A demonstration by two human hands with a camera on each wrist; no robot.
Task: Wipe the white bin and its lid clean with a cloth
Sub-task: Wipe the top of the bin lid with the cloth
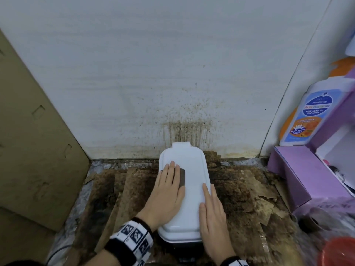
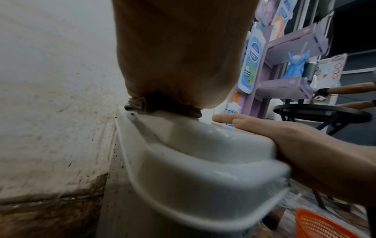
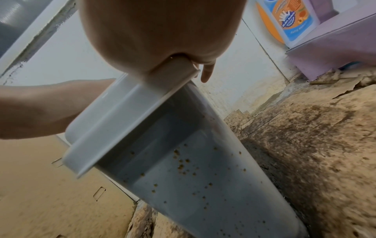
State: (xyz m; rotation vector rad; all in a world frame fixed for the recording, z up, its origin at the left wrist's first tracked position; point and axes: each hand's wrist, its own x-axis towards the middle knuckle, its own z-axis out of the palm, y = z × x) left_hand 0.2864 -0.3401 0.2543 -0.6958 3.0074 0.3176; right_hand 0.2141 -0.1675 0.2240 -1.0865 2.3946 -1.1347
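Note:
A narrow white bin (image 3: 203,177) stands against the stained wall, its white lid (image 1: 192,181) closed on top. The bin's side shows brown specks in the right wrist view. My left hand (image 1: 167,187) lies flat with straight fingers on a brown cloth (image 1: 181,178), pressing it onto the lid's left part. The cloth (image 2: 140,104) bunches under my palm in the left wrist view. My right hand (image 1: 211,206) rests flat with straight fingers along the lid's right edge (image 2: 264,133).
Dirty, peeling brown sheets (image 1: 249,198) cover the floor around the bin. A cardboard panel (image 1: 32,141) leans at the left. A purple shelf unit (image 1: 307,175) with a wash bottle (image 1: 309,114) stands at the right, an orange basket (image 2: 321,225) near it.

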